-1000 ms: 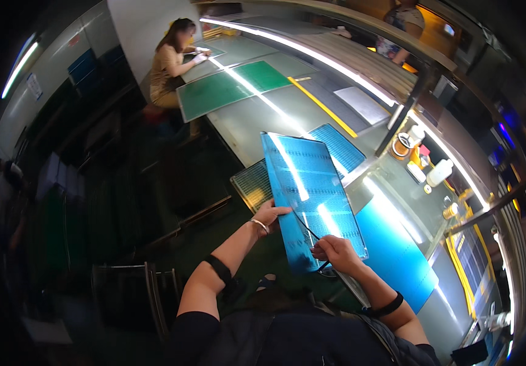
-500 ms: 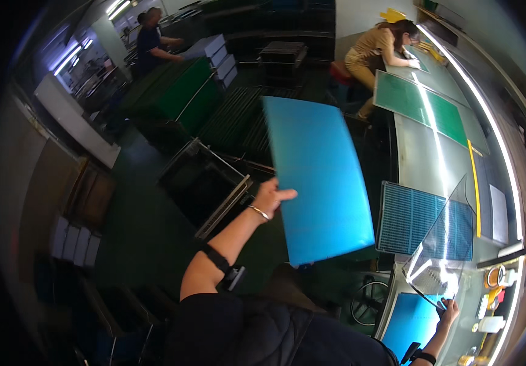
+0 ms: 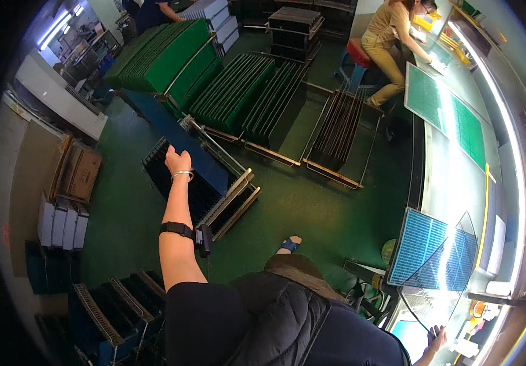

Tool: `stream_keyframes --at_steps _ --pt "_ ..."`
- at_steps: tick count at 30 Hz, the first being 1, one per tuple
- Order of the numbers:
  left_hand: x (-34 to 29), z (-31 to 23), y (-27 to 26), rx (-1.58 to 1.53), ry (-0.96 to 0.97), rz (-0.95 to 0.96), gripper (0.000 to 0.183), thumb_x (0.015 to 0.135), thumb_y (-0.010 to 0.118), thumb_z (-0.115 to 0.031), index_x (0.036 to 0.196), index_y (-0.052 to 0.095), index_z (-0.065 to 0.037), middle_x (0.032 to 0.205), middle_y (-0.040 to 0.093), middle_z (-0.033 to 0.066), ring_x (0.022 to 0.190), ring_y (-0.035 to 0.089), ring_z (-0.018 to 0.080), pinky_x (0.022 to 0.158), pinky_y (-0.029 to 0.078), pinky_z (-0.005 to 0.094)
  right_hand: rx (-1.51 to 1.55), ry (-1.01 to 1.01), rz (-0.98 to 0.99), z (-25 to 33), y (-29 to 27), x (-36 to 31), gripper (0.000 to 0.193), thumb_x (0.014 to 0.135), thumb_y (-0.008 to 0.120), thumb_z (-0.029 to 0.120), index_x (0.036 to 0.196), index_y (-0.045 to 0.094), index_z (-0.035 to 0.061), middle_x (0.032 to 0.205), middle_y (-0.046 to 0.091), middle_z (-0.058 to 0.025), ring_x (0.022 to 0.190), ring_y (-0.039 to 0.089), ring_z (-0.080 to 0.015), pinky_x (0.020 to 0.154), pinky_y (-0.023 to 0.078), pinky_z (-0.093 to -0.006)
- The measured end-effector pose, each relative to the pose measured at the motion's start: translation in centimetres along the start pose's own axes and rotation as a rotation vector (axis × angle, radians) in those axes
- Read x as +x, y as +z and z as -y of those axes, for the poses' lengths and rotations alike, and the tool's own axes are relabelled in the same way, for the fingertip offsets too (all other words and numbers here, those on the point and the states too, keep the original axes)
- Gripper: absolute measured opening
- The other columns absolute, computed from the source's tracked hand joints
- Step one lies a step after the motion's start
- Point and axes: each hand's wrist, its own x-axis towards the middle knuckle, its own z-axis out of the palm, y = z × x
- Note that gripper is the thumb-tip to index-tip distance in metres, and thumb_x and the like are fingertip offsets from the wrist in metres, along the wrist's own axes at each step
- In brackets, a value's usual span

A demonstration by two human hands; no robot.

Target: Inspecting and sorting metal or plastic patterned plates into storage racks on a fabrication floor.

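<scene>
Left hand [image 3: 179,161], gripping a flat blue panel [image 3: 176,129], is now reaching a centre-left dark rack [image 3: 211,198]; lower right, right hand [image 3: 435,337] is holding a transparent black-edged sheet [image 3: 435,299].

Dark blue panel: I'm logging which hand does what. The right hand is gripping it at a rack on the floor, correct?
Not quite: the head view shows the left hand gripping the dark blue panel at a rack on the floor; the right hand holds a clear sheet.
</scene>
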Motion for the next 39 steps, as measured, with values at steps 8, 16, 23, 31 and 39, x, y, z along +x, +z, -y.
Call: stream_keyframes --at_steps 8,16,23,31,39 --pt "2.0 0.9 3.8 -0.051 -0.154 0.083 0.03 0.069 0.052 0.005 0.098 0.057 0.001 0.077 0.063 0.0148 0.065 0.064 0.026 0.054 0.053 0.0355 -0.073 0.076 -0.054 0.6 0.2 0.6 0.037 0.092 0.046 0.03 0.121 0.044 0.0056 0.107 0.06 -0.0142 0.08 0.062 -0.0221 0.063 0.051 -0.0299" --pt "4.2 3.5 5.2 0.033 -0.133 0.063 0.024 0.066 0.053 0.005 0.089 0.059 0.001 0.07 0.061 0.0111 0.065 0.063 0.0227 0.061 0.05 0.034 -0.102 0.112 0.0 1.7 1.0 0.5 0.04 0.093 0.045 0.028 0.124 0.04 0.0022 0.119 0.053 -0.017 0.099 0.057 -0.0258 0.076 0.051 -0.0335" --pt "5.8 5.6 5.4 0.04 -0.083 0.06 0.021 0.064 0.054 0.003 0.085 0.059 0.0 0.069 0.062 0.0098 0.063 0.06 0.0207 0.061 0.047 0.0316 -0.102 0.115 -0.007 1.8 2.2 -0.2 0.04 0.093 0.045 0.027 0.124 0.039 0.0018 0.12 0.052 -0.0171 0.1 0.056 -0.0259 0.077 0.051 -0.0336" --pt "5.0 1.2 4.4 -0.01 -0.122 0.099 0.025 0.064 0.054 0.003 0.088 0.061 0.0 0.07 0.062 0.0097 0.064 0.061 0.0205 0.063 0.048 0.0325 -0.103 0.115 -0.026 2.0 2.3 -1.2 0.041 0.093 0.044 0.027 0.124 0.039 0.0014 0.121 0.051 -0.0172 0.102 0.056 -0.0261 0.078 0.051 -0.0337" --pt "5.7 3.1 5.1 -0.006 -0.18 0.112 0.023 0.065 0.052 0.004 0.086 0.06 0.001 0.069 0.062 0.0109 0.064 0.061 0.0204 0.06 0.049 0.0337 -0.094 0.115 -0.028 1.5 3.4 -1.1 0.041 0.093 0.044 0.027 0.125 0.039 0.001 0.121 0.051 -0.0173 0.103 0.055 -0.0263 0.079 0.05 -0.0339"
